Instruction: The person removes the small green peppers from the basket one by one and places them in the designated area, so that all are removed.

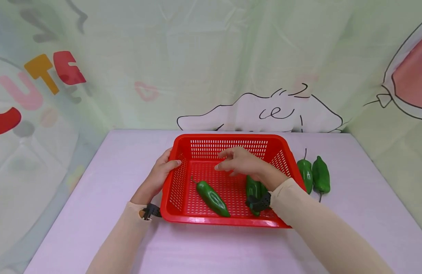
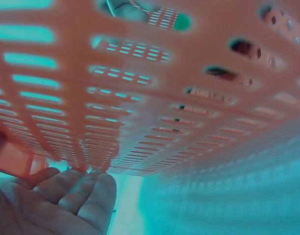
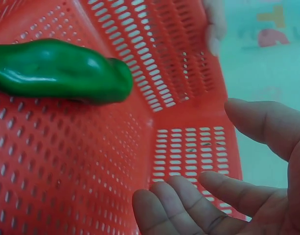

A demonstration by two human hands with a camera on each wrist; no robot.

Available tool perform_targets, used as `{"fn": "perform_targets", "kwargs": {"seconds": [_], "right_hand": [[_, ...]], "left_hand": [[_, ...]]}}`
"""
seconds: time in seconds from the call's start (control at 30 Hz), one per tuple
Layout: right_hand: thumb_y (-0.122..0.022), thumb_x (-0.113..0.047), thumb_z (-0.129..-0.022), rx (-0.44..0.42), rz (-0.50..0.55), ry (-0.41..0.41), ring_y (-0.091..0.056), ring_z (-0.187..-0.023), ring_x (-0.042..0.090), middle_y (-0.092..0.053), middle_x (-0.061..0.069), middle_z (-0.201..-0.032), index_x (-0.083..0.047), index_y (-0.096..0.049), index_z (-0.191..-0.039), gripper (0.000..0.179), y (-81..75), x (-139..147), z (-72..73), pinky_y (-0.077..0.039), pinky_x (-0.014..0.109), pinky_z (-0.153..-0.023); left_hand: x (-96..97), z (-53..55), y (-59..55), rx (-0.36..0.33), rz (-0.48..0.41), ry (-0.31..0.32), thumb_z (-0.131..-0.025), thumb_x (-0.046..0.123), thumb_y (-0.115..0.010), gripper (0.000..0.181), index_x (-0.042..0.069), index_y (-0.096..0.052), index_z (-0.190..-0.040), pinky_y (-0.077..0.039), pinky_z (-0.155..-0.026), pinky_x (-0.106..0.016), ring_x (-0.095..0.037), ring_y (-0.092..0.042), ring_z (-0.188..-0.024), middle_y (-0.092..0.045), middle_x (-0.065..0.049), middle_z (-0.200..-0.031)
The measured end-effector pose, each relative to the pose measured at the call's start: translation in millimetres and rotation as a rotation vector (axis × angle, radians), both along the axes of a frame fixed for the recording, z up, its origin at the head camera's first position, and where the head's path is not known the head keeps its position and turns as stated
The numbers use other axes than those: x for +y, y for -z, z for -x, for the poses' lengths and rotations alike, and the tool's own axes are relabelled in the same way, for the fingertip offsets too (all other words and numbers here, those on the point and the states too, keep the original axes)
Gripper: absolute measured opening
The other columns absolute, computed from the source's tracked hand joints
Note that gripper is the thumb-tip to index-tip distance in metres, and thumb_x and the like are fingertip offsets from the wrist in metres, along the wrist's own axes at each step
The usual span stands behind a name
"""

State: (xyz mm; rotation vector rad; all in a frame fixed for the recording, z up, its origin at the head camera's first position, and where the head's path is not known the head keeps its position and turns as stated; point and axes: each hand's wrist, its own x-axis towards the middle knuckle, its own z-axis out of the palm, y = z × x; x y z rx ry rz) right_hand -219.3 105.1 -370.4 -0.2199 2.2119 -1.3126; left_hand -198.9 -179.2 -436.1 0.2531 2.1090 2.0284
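Note:
A red perforated plastic basket (image 1: 228,137) sits on the table. My left hand (image 1: 160,173) grips its left wall, thumb over the rim and fingers (image 2: 96,196) against the outside. Inside the basket, a long green pepper (image 1: 212,198) lies slantwise on the left part of the floor. More green pepper (image 1: 253,186) shows at the right, partly hidden beneath my right wrist. Over the basket's middle hovers my right hand (image 1: 243,161), fingers spread apart and holding nothing. The right wrist view has a glossy green pepper (image 3: 61,73) beyond the fingertips.
Two more green peppers, one nearer the basket (image 1: 305,173) and one farther right (image 1: 321,175), lie on the table outside its right wall. A printed cloth backdrop (image 1: 204,68) hangs behind the pale table (image 1: 104,190).

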Motion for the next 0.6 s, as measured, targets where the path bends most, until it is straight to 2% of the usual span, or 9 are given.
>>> {"fn": "perform_targets", "kwargs": {"seconds": [0.37, 0.6], "right_hand": [[-0.078, -0.021, -0.089, -0.043, -0.06, -0.095, -0.066, -0.106, 0.031, -0.071, 0.011, -0.116, 0.001, -0.058, -0.141, 0.059, 13.0, -19.1, 0.5, -0.061, 0.046, -0.093], [-0.082, -0.019, -0.085, -0.061, -0.115, -0.135, -0.067, -0.098, 0.026, -0.07, 0.011, -0.116, 0.002, -0.06, -0.138, 0.061, 19.3, -29.2, -1.3, -0.062, 0.042, -0.089]], "left_hand": [[0.4, 0.6, 1.2, -0.006, -0.004, -0.006, -0.104, 0.011, -0.052, 0.061, 0.014, -0.029, -0.161, -0.062, -0.085, -0.05, -0.051, -0.063, -0.121, -0.052, -0.023, -0.147], [0.1, 1.0, 1.3, -0.008, -0.016, -0.001, -0.104, 0.012, -0.053, 0.062, 0.014, -0.029, -0.161, -0.062, -0.086, -0.05, -0.052, -0.062, -0.121, -0.051, -0.023, -0.148]]}}
